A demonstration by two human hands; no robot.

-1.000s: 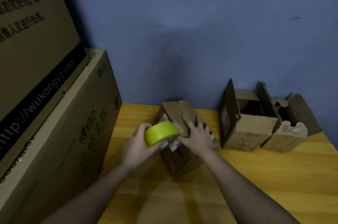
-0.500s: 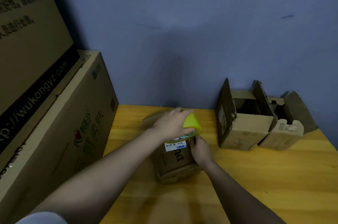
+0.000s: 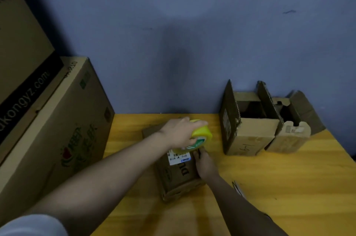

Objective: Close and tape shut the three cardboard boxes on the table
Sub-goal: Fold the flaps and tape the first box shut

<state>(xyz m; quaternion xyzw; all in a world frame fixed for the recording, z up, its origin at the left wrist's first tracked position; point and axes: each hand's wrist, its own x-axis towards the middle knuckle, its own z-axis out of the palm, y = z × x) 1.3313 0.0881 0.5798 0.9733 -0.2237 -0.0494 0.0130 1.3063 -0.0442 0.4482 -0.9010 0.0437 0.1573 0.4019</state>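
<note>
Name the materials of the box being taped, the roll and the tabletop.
Box being taped: matte brown corrugated cardboard, fluted edge visible at its near end. Roll: glossy yellow tape, probably plastic. Tabletop: yellowish wood or wood-look laminate with visible grain.

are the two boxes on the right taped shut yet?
No. Both the box marked H-1 and the smaller box beside it stand with flaps up and dark interiors showing.

A large cardboard carton (image 3: 57,129) with a watermelon print stands at the left edge of the yellow wooden table (image 3: 289,187). A second big carton (image 3: 21,49), bearing a black band with a web address, rests on top of it. Behind rises a blue wall (image 3: 192,33), marked by a small dark scuff (image 3: 289,12) at far right.
</note>
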